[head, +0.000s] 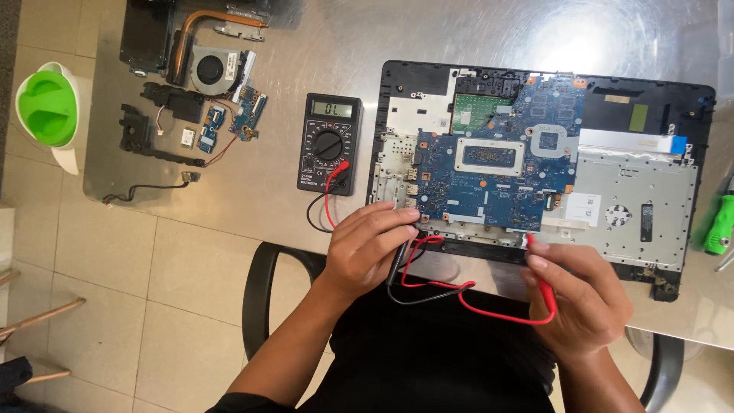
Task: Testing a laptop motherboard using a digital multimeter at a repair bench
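An opened laptop [535, 168] is being probed on the metal table [306, 30], its fan [214, 69] and small boards already lying removed beside the multimeter [329, 143]. The black probe [397, 264] is being pinched by the left hand [371, 248] at the blue mainboard's [497, 160] near edge, while the red probe [541, 275] is being gripped by the right hand [585, 302], tip angled toward that edge.

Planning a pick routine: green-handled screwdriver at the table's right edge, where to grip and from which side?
Probably grip the green handle, its thickest visible part, from above, fingers closing across its width. It lies flat on the metal table, angled, right of the open laptop base, so that side is partly blocked. Its tip runs out of view. Both hands hold multimeter probes.
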